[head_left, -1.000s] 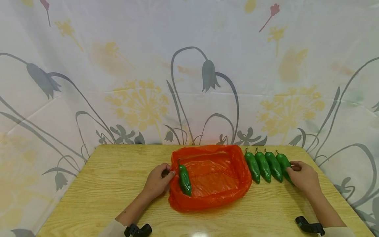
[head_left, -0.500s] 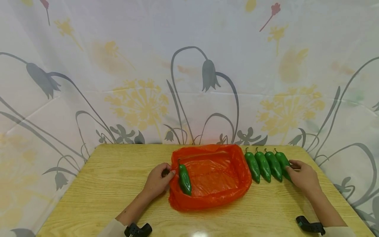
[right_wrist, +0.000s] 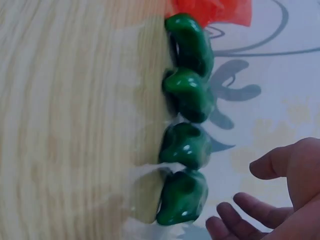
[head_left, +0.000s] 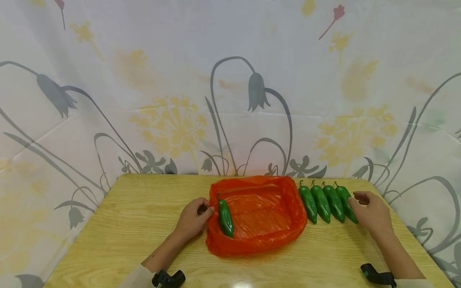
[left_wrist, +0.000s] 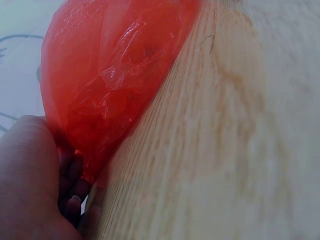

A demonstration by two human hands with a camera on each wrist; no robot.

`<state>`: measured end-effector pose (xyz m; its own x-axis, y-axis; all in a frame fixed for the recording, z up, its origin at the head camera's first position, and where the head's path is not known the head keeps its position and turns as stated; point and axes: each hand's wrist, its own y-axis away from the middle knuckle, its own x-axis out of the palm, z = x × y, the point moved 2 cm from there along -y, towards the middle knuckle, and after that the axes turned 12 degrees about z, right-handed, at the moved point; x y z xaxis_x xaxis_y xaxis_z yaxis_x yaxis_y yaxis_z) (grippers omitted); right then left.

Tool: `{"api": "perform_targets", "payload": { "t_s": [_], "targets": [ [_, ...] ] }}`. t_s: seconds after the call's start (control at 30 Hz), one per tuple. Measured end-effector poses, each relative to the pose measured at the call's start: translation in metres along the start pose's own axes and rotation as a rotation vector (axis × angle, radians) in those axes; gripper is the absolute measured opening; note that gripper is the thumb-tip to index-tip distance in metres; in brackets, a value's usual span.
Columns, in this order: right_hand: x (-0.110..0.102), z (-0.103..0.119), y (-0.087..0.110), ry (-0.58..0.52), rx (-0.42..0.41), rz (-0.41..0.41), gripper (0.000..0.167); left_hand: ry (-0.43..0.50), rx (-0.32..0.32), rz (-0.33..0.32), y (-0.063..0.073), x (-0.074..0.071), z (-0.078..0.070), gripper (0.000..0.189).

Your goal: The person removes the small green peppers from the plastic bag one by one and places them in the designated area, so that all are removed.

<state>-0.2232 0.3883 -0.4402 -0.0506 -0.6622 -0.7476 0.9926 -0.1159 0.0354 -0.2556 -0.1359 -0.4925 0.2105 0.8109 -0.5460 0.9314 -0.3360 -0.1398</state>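
Note:
A red plastic bag (head_left: 259, 244), spread into a low box shape, stands mid-table. Inside it, along the left side, lies one green chili pepper (head_left: 225, 219). My left hand (head_left: 192, 219) holds the bag's left edge, thumb over the rim; in the left wrist view its fingers curl against the red plastic (left_wrist: 115, 75). To the right of the bag, several green peppers (head_left: 320, 203) lie side by side with stems pointing away. My right hand (head_left: 372, 212) is just right of the outermost pepper (head_left: 346, 204), fingers apart and holding nothing; the right wrist view shows a gap to that pepper (right_wrist: 182, 197).
The light wooden table (head_left: 144, 208) ends at the back against a white floral curtain (head_left: 230, 88). Black wrist cameras are strapped at the left cuff (head_left: 168, 279) and the right cuff (head_left: 378, 275).
The outermost pepper has shifted slightly left, closer to the others in the row. My right hand has come off it, a little to the right. My left hand keeps its place at the bag.

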Motion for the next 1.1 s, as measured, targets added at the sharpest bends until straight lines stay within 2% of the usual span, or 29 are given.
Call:
{"api": "perform_targets", "payload": {
  "t_s": [0.47,0.73,1.1],
  "targets": [
    [0.012,0.040,0.011,-0.006,-0.183,-0.042,0.054,-0.002,-0.002,-0.003,0.000,0.000,0.000,0.010],
    [0.021,0.059,0.019,-0.006,-0.215,-0.039,0.049,-0.017,-0.001,-0.002,-0.001,0.000,0.000,0.010],
    [0.042,0.090,0.030,0.008,-0.308,-0.012,0.040,0.001,-0.003,-0.005,0.000,0.001,-0.001,0.010]
  ]
}}
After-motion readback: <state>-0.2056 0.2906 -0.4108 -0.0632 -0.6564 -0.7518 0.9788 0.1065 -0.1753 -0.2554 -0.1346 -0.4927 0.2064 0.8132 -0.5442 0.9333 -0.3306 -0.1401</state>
